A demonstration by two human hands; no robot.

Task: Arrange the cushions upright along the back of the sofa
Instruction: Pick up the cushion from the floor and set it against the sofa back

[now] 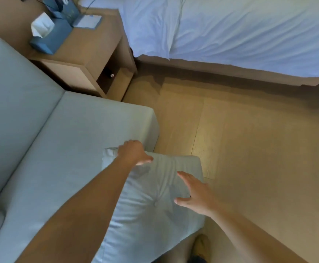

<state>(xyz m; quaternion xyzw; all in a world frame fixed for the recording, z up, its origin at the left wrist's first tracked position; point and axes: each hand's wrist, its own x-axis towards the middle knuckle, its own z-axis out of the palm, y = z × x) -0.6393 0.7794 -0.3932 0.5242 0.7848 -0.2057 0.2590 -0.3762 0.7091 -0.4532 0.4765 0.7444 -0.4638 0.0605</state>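
Gripping cushion [155, 198] top edge with left hand [134, 151] (seemingly clenched), right hand [194, 192] spread open, sofa [60, 130] beneath

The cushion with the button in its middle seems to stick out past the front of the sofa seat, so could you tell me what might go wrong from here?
The cushion overhangs the sofa seat's front edge; it could slide to the floor. The right hand is open, fingers spread, gripping nothing. The left hand sits only at the far corner, so lifting there may make it flop.
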